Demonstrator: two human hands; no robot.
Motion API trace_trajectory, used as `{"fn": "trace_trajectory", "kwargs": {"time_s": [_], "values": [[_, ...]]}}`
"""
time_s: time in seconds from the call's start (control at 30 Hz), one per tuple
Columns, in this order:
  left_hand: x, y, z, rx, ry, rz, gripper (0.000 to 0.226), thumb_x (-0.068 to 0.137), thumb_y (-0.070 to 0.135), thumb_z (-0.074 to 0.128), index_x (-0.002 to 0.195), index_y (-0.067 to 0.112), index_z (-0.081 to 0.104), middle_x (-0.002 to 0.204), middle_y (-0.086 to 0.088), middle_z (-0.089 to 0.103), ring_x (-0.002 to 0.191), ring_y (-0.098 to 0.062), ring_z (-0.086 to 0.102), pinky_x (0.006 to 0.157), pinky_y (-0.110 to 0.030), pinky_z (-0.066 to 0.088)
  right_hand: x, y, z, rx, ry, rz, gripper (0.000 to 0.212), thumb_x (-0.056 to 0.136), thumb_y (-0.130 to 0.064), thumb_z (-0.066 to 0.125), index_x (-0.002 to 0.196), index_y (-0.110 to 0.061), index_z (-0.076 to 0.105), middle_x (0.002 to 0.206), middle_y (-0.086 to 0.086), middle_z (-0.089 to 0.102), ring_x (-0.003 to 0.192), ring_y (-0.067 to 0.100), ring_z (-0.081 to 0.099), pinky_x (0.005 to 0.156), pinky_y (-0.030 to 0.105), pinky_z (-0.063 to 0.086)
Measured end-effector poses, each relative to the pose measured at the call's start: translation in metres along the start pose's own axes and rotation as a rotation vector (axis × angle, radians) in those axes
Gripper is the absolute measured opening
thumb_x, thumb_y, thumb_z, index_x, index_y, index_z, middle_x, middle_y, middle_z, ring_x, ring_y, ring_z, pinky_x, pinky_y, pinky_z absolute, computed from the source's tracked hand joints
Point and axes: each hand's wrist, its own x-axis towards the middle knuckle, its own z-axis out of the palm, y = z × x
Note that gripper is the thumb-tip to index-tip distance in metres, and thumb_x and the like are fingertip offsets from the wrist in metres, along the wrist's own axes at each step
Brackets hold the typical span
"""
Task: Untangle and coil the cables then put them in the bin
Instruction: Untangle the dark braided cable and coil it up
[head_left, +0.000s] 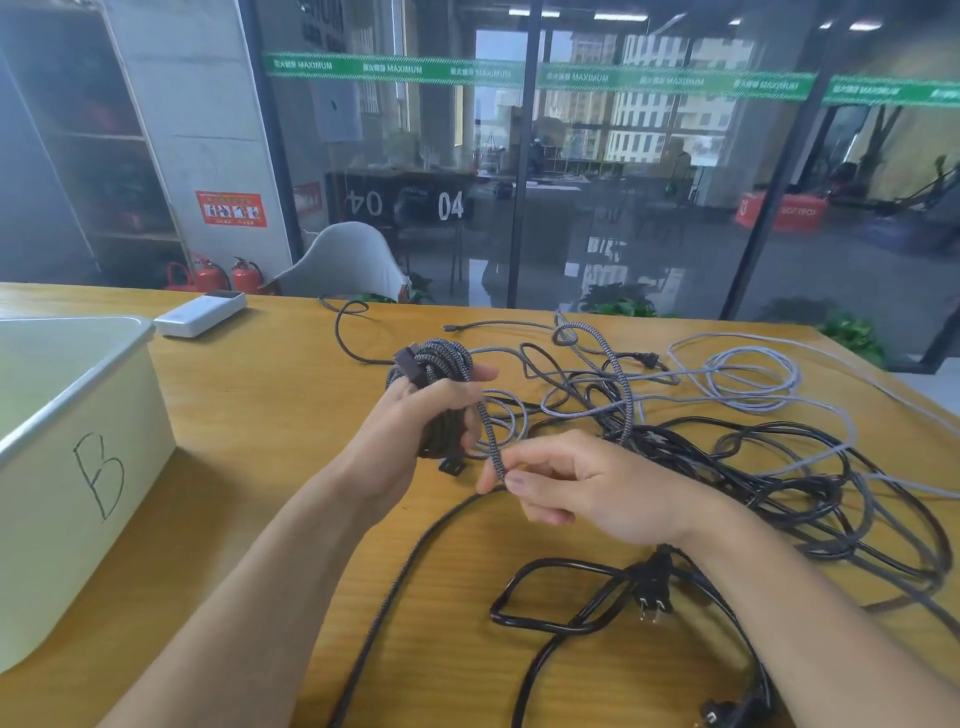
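A yellow wood-grain counter (260, 415) fills the foreground, strewn on its right half with a tangle of black and grey cables (727, 447). The left hand (415, 415) grips a wound coil of braided cable (434, 364) above the counter; the right hand (571, 483) pinches a loose strand of braided cable just beside it. A pale bin (78, 467) marked "B" stands at the left edge, with a white remote (200, 313) behind it. Beyond are glass partitions (623, 156) with green banding, a white chair (345, 262), red fire extinguishers (228, 275) and shelving (93, 135).
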Motion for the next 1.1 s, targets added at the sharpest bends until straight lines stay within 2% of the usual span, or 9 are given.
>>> {"fn": "trace_trajectory", "kwargs": {"time_s": [0.1, 0.23, 0.4, 0.53, 0.63, 0.73, 0.9, 1.0, 1.1], "values": [[0.0, -0.001, 0.007, -0.031, 0.023, 0.031, 0.05, 0.092, 0.045, 0.067, 0.12, 0.004, 0.069, 0.073, -0.002, 0.053, 0.069, -0.016, 0.054, 0.079, -0.035, 0.045, 0.005, -0.006, 0.015, -0.002, -0.037, -0.046, 0.026, 0.113, -0.023, 0.044, 0.124, -0.012, 0.065, 0.069, -0.003, 0.045, 0.068, 0.014, 0.042, 0.071, 0.026, 0.038], [-0.001, 0.0, 0.014, -0.183, 0.057, 0.065, 0.045, 0.095, 0.037, 0.065, 0.121, 0.001, 0.07, 0.07, -0.004, 0.037, 0.063, -0.018, 0.042, 0.074, -0.037, 0.041, 0.013, -0.01, 0.039, -0.04, -0.085, -0.051, 0.033, 0.116, -0.027, 0.032, 0.129, -0.015, 0.06, 0.074, -0.001, 0.053, 0.072, 0.015, 0.047, 0.07, 0.027, 0.041], [-0.007, 0.006, 0.02, -0.236, -0.063, 0.074, 0.033, 0.101, 0.03, 0.059, 0.118, 0.006, 0.074, 0.066, 0.0, 0.043, 0.057, -0.015, 0.044, 0.071, -0.037, 0.042, 0.017, -0.006, 0.047, -0.187, -0.067, -0.038, 0.038, 0.115, -0.036, 0.03, 0.106, -0.018, 0.063, 0.083, -0.005, 0.061, 0.08, 0.007, 0.058, 0.076, 0.022, 0.045], [-0.011, 0.012, 0.024, -0.292, -0.124, 0.065, 0.031, 0.098, 0.028, 0.054, 0.104, 0.012, 0.08, 0.057, 0.005, 0.038, 0.048, -0.011, 0.036, 0.061, -0.028, 0.044, 0.022, 0.006, 0.036, -0.368, 0.032, -0.007, 0.059, 0.103, -0.065, 0.036, 0.084, -0.018, 0.063, 0.076, -0.006, 0.065, 0.073, 0.014, 0.06, 0.077, 0.036, 0.049], [-0.016, 0.016, 0.02, -0.352, -0.228, 0.069, 0.027, 0.097, 0.027, 0.057, 0.098, 0.011, 0.079, 0.048, 0.01, 0.036, 0.04, -0.006, 0.033, 0.054, -0.025, 0.042, 0.024, 0.017, 0.024, -0.57, 0.11, 0.037, 0.076, 0.087, -0.083, 0.044, 0.081, -0.009, 0.058, 0.073, 0.003, 0.059, 0.068, 0.019, 0.053, 0.069, 0.034, 0.045], [-0.015, 0.021, 0.007, -0.354, -0.26, 0.107, 0.028, 0.091, 0.033, 0.059, 0.092, 0.014, 0.079, 0.043, 0.013, 0.035, 0.035, -0.003, 0.032, 0.051, -0.024, 0.04, 0.018, 0.025, 0.001, -0.495, 0.14, 0.129, 0.061, 0.095, -0.067, 0.056, 0.066, -0.015, 0.041, 0.064, 0.006, 0.037, 0.058, 0.018, 0.035, 0.059, 0.033, 0.028], [-0.013, 0.022, -0.002, -0.312, -0.21, 0.098, 0.026, 0.089, 0.036, 0.06, 0.086, 0.016, 0.076, 0.042, 0.013, 0.034, 0.035, -0.003, 0.031, 0.05, -0.025, 0.038, -0.003, 0.023, -0.029, -0.16, -0.178, 0.166, 0.041, 0.105, -0.044, 0.057, 0.074, -0.018, 0.056, 0.065, -0.003, 0.054, 0.061, 0.016, 0.048, 0.071, 0.024, 0.044], [-0.013, 0.021, -0.002, -0.319, -0.211, 0.095, 0.026, 0.089, 0.036, 0.059, 0.086, 0.016, 0.075, 0.042, 0.014, 0.035, 0.035, -0.003, 0.031, 0.05, -0.025, 0.038, -0.017, 0.026, -0.048, 0.006, -0.261, 0.212, 0.033, 0.11, -0.03, 0.051, 0.085, -0.011, 0.061, 0.068, 0.004, 0.055, 0.057, 0.02, 0.049, 0.072, 0.033, 0.05], [-0.015, 0.019, 0.006, -0.332, -0.286, 0.079, 0.025, 0.092, 0.035, 0.058, 0.086, 0.016, 0.074, 0.043, 0.014, 0.037, 0.035, -0.003, 0.033, 0.051, -0.024, 0.04, -0.021, 0.026, -0.057, -0.162, -0.143, 0.291, 0.045, 0.103, -0.052, 0.053, 0.084, -0.014, 0.065, 0.068, -0.001, 0.055, 0.058, 0.017, 0.049, 0.066, 0.028, 0.047]]}}
